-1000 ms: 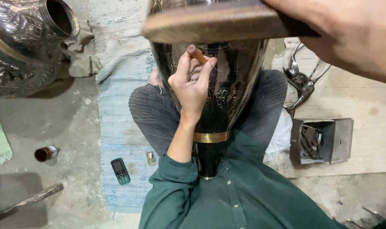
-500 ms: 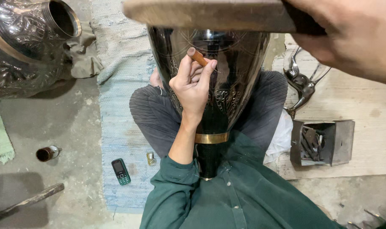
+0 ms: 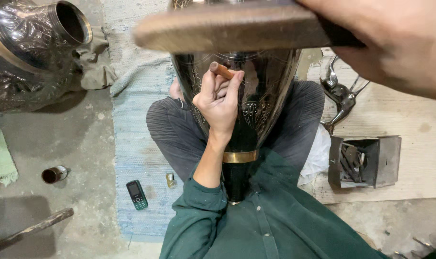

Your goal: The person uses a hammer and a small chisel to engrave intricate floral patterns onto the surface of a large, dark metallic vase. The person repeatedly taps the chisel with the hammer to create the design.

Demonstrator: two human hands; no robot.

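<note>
Dark engraved metal forms the vase (image 3: pixel 256 100), which lies across the person's crossed legs on a blue mat (image 3: pixel 131 158), its brass band (image 3: pixel 240 157) near the green shirt (image 3: pixel 275 225). A second vase (image 3: pixel 31 48) lies at upper left. Above, the right hand (image 3: pixel 395 43) is clenched around a wooden mallet (image 3: pixel 227 31), blurred. The left hand (image 3: pixel 220 100) pinches a small punch (image 3: pixel 221 70) against the vase. A metal box (image 3: pixel 364 160) of tools sits right; a phone (image 3: pixel 137 194) lies on the mat.
</note>
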